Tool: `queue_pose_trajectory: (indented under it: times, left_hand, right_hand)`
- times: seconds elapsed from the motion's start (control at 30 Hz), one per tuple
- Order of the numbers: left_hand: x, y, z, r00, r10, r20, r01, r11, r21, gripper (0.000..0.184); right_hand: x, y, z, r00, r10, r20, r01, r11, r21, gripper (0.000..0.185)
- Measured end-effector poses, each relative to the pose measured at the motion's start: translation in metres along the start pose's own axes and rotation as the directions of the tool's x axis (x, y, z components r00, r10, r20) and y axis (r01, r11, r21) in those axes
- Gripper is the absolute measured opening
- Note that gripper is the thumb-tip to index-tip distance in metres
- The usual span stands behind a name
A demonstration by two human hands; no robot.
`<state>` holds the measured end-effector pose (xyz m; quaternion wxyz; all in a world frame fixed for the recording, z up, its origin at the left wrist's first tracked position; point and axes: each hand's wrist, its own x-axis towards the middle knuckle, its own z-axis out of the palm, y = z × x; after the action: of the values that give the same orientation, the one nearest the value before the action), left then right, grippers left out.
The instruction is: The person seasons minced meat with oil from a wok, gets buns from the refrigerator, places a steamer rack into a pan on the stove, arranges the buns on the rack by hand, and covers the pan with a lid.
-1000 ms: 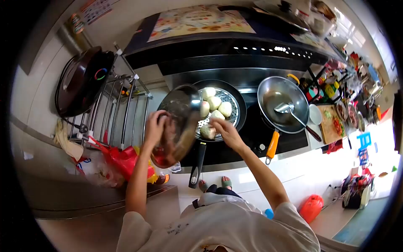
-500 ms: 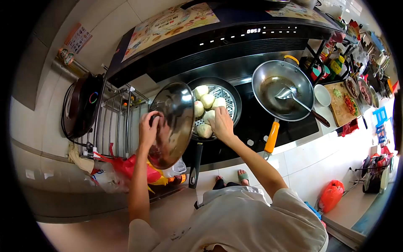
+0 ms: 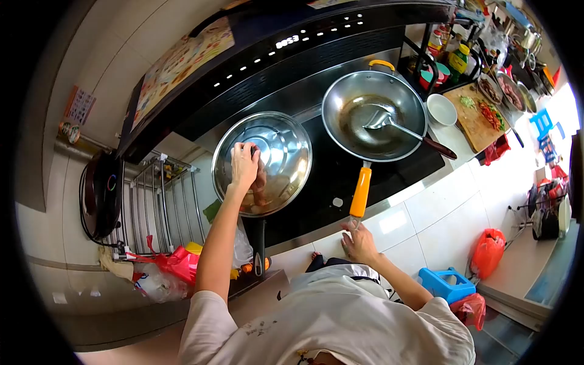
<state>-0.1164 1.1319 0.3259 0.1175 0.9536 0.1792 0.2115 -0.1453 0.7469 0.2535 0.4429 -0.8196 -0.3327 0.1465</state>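
Note:
My left hand (image 3: 244,167) is closed at the top of a shiny metal pot lid (image 3: 283,158), its knob hidden under the fingers. The lid lies over the pan on the left of the stove, and only the pan's black handle (image 3: 259,240) sticks out toward me. Whatever is inside the pan is covered. My right hand (image 3: 360,243) is at the stove's front edge, fingers loosely bent and apart, by the end of the wok's yellow handle (image 3: 361,191). Whether it touches the handle's metal loop I cannot tell. A metal spatula (image 3: 404,129) rests in the wok (image 3: 347,137).
A white bowl (image 3: 441,110) stands right of the wok, beside a cutting board (image 3: 474,131) with chopped red and green vegetables. The range hood (image 3: 292,61) overhangs the stove's back. At left are a metal rack (image 3: 161,201) and plastic bags (image 3: 179,264); a blue stool (image 3: 447,285) is lower right.
My left hand has brought the lid from tilted beside the pan down over it, covering the pale round buns. My right hand has left the buns and moved back near the wok handle.

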Motion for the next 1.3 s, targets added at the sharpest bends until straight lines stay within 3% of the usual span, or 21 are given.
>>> queue_pose_trajectory:
  times: [0.1,0.3,0.57,0.63,0.7,0.77,0.83,0.9,0.97,1.03,1.13,1.23,1.27,1.3]
  left_hand:
    - [-0.001,0.0,0.011,0.999,-0.017,0.033,0.017,1.0,0.021,0.02]
    - [-0.01,0.006,0.021,1.0,-0.015,0.027,0.013,0.997,0.074,0.027]
    - [-0.013,0.008,0.006,0.997,0.003,0.077,-0.009,0.997,0.082,0.048]
    - [-0.016,0.005,-0.013,0.992,-0.096,0.082,0.088,0.991,0.1,0.052]
    - [-0.029,-0.021,-0.032,0.994,-0.071,-0.08,0.08,0.99,0.119,0.05]
    - [-0.058,-0.057,-0.055,0.974,-0.145,-0.174,0.16,0.984,0.077,0.043]
    - [-0.11,-0.118,-0.061,0.954,-0.276,-0.117,0.283,0.958,0.042,0.042]
    - [-0.16,-0.135,-0.069,0.913,-0.391,0.116,0.372,0.915,0.155,0.049]
    - [-0.215,-0.143,-0.063,0.888,-0.301,0.347,0.302,0.952,0.054,0.07]
    - [-0.233,-0.092,-0.071,0.689,-0.507,0.518,0.396,0.862,0.317,0.088]
    - [-0.272,-0.086,-0.048,0.624,-0.586,0.517,0.432,0.81,0.396,0.095]
    - [-0.31,-0.127,-0.007,0.572,-0.659,0.488,0.486,0.752,0.445,0.09]
    - [-0.32,-0.144,0.001,0.529,-0.679,0.508,0.513,0.734,0.446,0.08]
    - [-0.334,-0.165,0.013,0.542,-0.695,0.472,0.42,0.711,0.564,0.076]
  right_hand:
    - [-0.011,0.018,-0.013,0.995,0.076,0.06,-0.072,0.995,-0.064,0.024]
    - [-0.018,0.031,-0.017,0.993,0.065,0.103,-0.061,0.997,-0.04,0.023]
    - [-0.015,0.044,-0.016,0.964,-0.054,0.259,0.099,0.982,-0.162,0.024]
    - [-0.016,0.045,-0.023,0.957,-0.106,0.27,0.153,0.975,-0.162,0.027]
    - [-0.019,0.047,-0.03,0.954,-0.063,0.293,0.118,0.978,-0.174,0.028]
    - [-0.021,0.05,-0.036,0.943,-0.031,0.331,0.104,0.973,-0.204,0.03]
    - [-0.027,0.055,-0.044,0.926,0.007,0.377,0.097,0.962,-0.255,0.03]
    - [-0.034,0.063,-0.046,0.916,0.036,0.4,0.089,0.952,-0.291,0.031]
    - [-0.039,0.069,-0.047,0.902,0.067,0.427,0.085,0.941,-0.328,0.03]
    - [-0.045,0.08,-0.045,0.886,0.079,0.457,0.097,0.933,-0.348,0.03]
    - [-0.05,0.076,-0.041,0.865,0.116,0.489,0.106,0.909,-0.403,0.03]
    - [-0.06,0.069,-0.033,0.85,0.142,0.507,0.104,0.899,-0.426,0.03]
    - [-0.063,0.058,-0.034,0.847,0.15,0.509,0.1,0.897,-0.43,0.029]
    - [-0.068,0.056,-0.031,0.844,0.157,0.513,0.096,0.897,-0.432,0.029]
